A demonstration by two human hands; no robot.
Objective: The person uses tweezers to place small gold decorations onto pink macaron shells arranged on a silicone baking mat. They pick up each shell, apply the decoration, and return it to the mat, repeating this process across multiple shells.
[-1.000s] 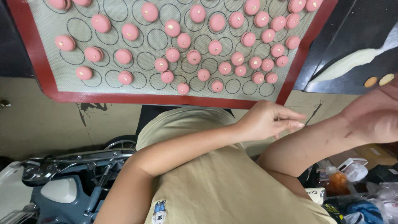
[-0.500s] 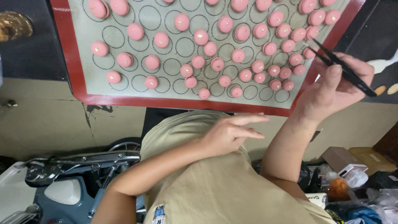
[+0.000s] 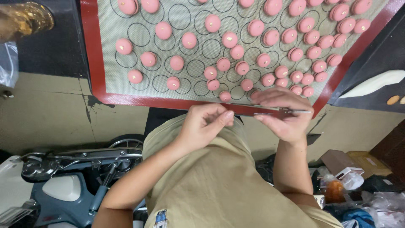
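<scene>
— Tweezers (image 3: 276, 111)! See them? They are thin, long and dark, with a shiny grey end on the right.

— Where are they?

— They lie flat across the right hand (image 3: 283, 115), just in front of the near red edge of the baking mat (image 3: 97, 63). The thumb on top and the fingers below pinch them. The left hand (image 3: 205, 125) is curled just beside them, with its fingertips (image 3: 228, 116) bunched at the dark end. I cannot tell if they touch it.

— What is on the mat?

— Lots of little round pink cookies (image 3: 189, 40), each with a tiny gold speck on top. The mat is grey with black circles and lies on a dark counter (image 3: 46, 55).

— What is different from a moment ago?

— Half a second ago the right hand was up by the right edge of the mat, and the tweezers pointed slanting out to the right. The left hand was spread flat lower down, well apart from it. Now both hands are close together in the middle, and the tweezers lie level.
</scene>
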